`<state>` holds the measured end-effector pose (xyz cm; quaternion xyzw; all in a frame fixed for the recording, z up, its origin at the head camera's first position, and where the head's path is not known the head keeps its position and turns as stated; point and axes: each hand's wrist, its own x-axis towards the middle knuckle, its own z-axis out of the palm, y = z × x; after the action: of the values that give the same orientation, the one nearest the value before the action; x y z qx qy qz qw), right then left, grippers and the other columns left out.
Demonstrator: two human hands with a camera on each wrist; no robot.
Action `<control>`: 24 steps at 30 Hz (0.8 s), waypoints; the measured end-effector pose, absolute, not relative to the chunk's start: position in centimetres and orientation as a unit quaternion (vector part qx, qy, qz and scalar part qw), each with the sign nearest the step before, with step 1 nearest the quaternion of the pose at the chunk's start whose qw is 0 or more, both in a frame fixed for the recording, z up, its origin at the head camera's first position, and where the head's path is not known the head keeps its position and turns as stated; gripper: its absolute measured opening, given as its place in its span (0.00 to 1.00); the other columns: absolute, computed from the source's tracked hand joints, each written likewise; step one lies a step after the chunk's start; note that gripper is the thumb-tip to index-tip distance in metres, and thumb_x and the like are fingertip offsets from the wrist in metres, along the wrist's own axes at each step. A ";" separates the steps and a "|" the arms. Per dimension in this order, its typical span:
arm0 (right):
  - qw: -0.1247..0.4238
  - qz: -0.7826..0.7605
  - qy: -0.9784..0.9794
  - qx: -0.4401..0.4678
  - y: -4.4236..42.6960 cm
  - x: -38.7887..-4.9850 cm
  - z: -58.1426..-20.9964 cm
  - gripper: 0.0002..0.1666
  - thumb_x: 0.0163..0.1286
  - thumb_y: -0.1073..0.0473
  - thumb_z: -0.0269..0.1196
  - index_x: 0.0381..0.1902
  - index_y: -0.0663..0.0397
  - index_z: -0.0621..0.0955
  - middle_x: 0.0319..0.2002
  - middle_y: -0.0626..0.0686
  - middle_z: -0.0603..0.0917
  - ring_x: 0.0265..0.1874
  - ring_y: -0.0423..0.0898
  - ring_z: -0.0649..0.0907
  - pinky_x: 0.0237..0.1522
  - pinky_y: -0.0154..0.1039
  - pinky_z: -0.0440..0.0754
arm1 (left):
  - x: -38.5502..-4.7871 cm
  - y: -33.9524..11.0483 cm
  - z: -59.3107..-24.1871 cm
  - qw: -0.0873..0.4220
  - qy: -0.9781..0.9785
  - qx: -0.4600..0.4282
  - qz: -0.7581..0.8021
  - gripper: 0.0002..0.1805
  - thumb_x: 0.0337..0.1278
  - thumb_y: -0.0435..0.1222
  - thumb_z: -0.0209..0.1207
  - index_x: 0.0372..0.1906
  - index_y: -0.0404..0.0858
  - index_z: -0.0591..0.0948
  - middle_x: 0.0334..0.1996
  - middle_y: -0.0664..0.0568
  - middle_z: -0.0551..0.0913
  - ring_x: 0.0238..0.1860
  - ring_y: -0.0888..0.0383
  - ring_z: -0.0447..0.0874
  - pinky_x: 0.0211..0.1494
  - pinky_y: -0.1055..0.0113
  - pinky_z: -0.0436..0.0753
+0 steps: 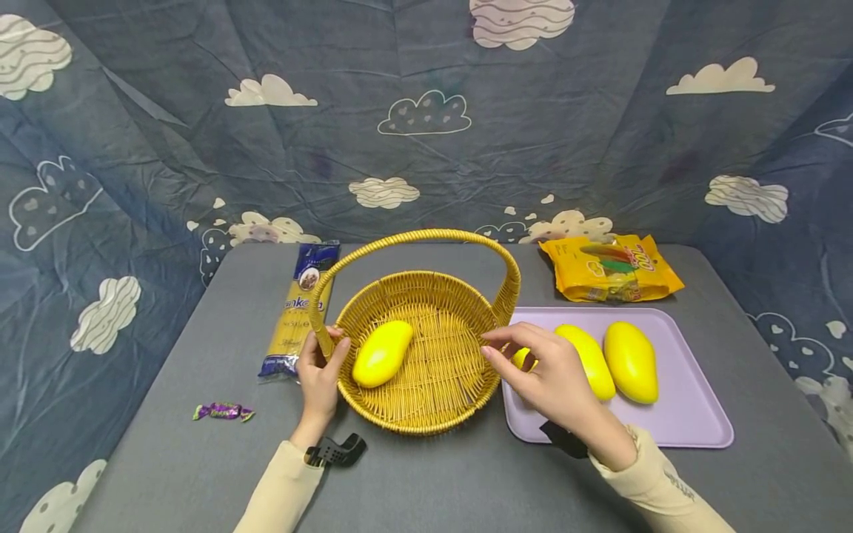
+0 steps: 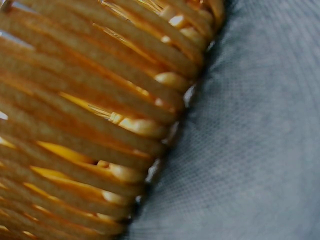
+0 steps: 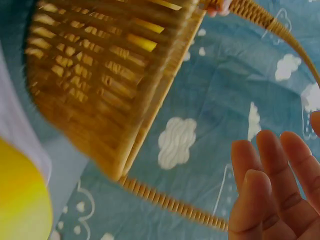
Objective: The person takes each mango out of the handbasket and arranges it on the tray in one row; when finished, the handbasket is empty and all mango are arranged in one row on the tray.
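Note:
A golden wicker basket (image 1: 443, 363) with a tall arched handle stands mid-table, and one yellow mango (image 1: 383, 354) lies inside it on the left. My left hand (image 1: 320, 381) grips the basket where the handle meets the left rim. Close up, the left wrist view shows only the woven wall (image 2: 90, 100) and grey cloth. By the right rim hovers my right hand (image 1: 553, 374), fingers bent and holding nothing; the right wrist view shows its fingers (image 3: 272, 150) apart from the basket. Beneath that hand, a lilac tray (image 1: 693, 385) carries mangoes (image 1: 631, 363), one partly hidden.
Behind the tray lies a yellow snack package (image 1: 609, 268). A blue and gold pasta bag (image 1: 289, 318) lies left of the basket, with a purple wrapped candy (image 1: 223, 411) nearer the front left. Cloud-patterned cloth (image 1: 426, 170) hangs behind the grey table.

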<state>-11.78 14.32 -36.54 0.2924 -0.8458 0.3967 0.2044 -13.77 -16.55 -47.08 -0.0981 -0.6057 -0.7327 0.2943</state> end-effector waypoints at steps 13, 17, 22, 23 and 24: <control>0.141 0.339 -0.863 0.348 10.0 -14.1 -35.7 0.09 0.60 0.51 0.68 0.37 0.46 0.84 0.32 0.40 0.82 0.31 0.38 0.80 0.30 0.34 0.77 | -13.8 -16.5 -47.1 0.300 -0.609 -0.100 -0.728 0.11 0.56 0.19 0.56 0.42 0.18 0.69 0.39 0.41 0.76 0.43 0.54 0.74 0.47 0.69 0.73; 0.092 0.305 -0.876 0.362 8.9 -15.2 -35.1 0.12 0.62 0.47 0.65 0.38 0.46 0.84 0.34 0.41 0.82 0.33 0.38 0.79 0.34 0.36 0.77 | -13.8 -16.5 -47.1 0.302 -0.613 -0.097 -0.724 0.10 0.56 0.20 0.57 0.41 0.19 0.70 0.39 0.41 0.76 0.42 0.54 0.75 0.46 0.69 0.73; 0.046 0.261 -0.891 0.370 7.4 -16.4 -34.5 0.16 0.64 0.42 0.63 0.41 0.45 0.84 0.37 0.42 0.82 0.36 0.40 0.81 0.36 0.38 0.76 | -13.9 -16.5 -47.2 0.299 -0.609 -0.099 -0.727 0.10 0.57 0.20 0.57 0.41 0.18 0.70 0.39 0.44 0.76 0.43 0.54 0.75 0.46 0.69 0.73; 0.041 0.249 -0.893 0.372 7.1 -16.6 -34.4 0.17 0.64 0.41 0.62 0.42 0.45 0.84 0.37 0.42 0.82 0.37 0.40 0.81 0.36 0.39 0.77 | -13.9 -16.5 -47.2 0.300 -0.609 -0.099 -0.727 0.10 0.57 0.20 0.57 0.41 0.18 0.70 0.39 0.44 0.76 0.43 0.54 0.75 0.46 0.69 0.73; 0.035 0.239 -0.895 0.374 6.8 -16.9 -34.4 0.18 0.64 0.41 0.62 0.42 0.45 0.84 0.38 0.42 0.83 0.38 0.41 0.81 0.34 0.39 0.76 | -13.9 -16.5 -47.2 0.300 -0.608 -0.099 -0.728 0.10 0.57 0.20 0.56 0.41 0.18 0.70 0.39 0.44 0.77 0.43 0.54 0.75 0.46 0.69 0.73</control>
<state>-16.90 6.76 -34.38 0.3742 -0.8953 0.2390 0.0353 -13.89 -16.53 -47.16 -0.0995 -0.6080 -0.7284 0.2999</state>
